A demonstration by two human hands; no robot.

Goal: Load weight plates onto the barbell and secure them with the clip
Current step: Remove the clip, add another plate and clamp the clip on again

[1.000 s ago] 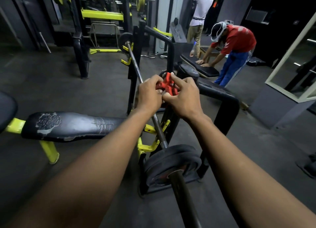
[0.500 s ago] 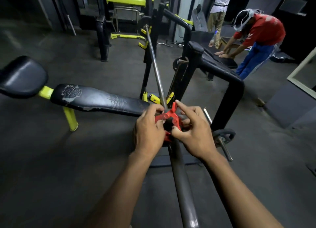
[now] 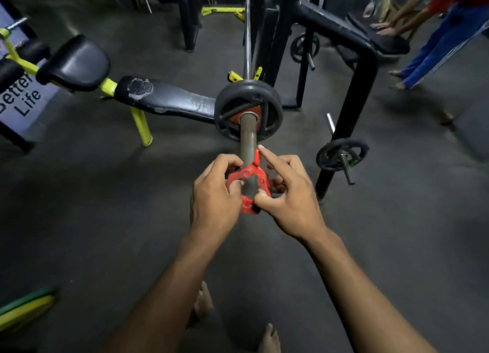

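Note:
The barbell (image 3: 247, 134) runs away from me, its sleeve end pointing at the camera. A black weight plate (image 3: 267, 100) sits on the sleeve, with something red behind its spokes. A red clip (image 3: 239, 176) rings the near end of the sleeve, a short way in front of the plate. My left hand (image 3: 215, 196) grips the clip's left side. My right hand (image 3: 289, 194) grips its right side, forefinger stretched along the raised lever. My fingers hide part of the clip.
A worn black bench (image 3: 169, 98) with yellow legs lies left of the bar. A black rack frame (image 3: 352, 69) with a small plate (image 3: 341, 154) on a peg stands to the right. A person in red and blue leans at top right. My bare feet show below.
The clip and both hands have moved back along the sleeve toward me, away from the plate. My view has tilted down, so the plate now shows ahead of the hands.

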